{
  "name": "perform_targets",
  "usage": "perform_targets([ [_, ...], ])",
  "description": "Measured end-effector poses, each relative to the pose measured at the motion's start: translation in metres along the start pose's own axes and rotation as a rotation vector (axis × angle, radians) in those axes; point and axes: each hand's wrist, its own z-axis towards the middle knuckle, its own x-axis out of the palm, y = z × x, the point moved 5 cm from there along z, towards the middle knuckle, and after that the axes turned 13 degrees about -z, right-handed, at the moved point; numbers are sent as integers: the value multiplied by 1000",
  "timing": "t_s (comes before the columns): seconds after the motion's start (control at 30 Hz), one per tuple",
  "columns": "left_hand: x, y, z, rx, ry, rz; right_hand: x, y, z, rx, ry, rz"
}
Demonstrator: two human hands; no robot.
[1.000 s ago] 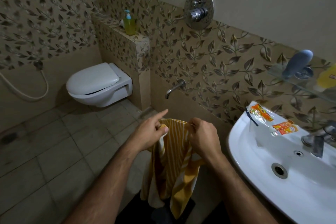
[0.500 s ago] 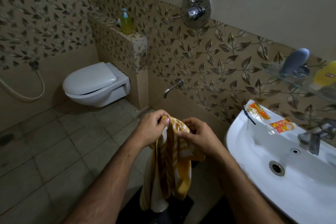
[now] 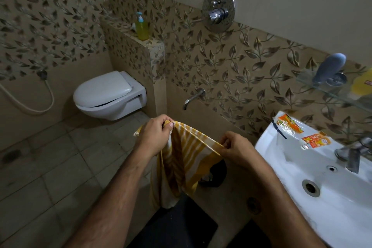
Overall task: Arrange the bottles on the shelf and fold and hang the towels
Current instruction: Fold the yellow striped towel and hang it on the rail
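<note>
Both hands [image 3: 155,137] [image 3: 237,148] pinching striped towel [image 3: 181,163], sachets [image 3: 289,125] on sink [image 3: 342,207]

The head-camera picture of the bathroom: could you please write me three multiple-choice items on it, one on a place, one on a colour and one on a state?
1. Where does the green pump bottle stand?
A. on the tiled ledge above the toilet
B. in the sink
C. on the floor

2. What colours is the towel?
A. blue and grey
B. yellow and white striped
C. plain black

3. How is the towel held?
A. lying in the sink
B. in one hand only
C. stretched between both hands

Answers:
1 A: the green pump bottle is on the tiled ledge beside the toilet.
2 B: the towel shows yellow and white stripes.
3 C: the left hand and right hand each pinch its top edge.
</note>
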Motion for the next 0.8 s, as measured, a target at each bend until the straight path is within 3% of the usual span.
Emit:
perform_targets([
  [0.27,-2,4,3,-40,-16,124,-25,29,-15,-366,-66,1],
  [0.43,-6,5,7,-42,-24,149,-25,31,-17,-375,-92,53],
  [0.63,-5,10,10,-100,-43,149,-20,40,-27,-406,9,226],
  [0.8,-3,7,14,-126,-57,155,-15,39,-26,-389,56,151],
])
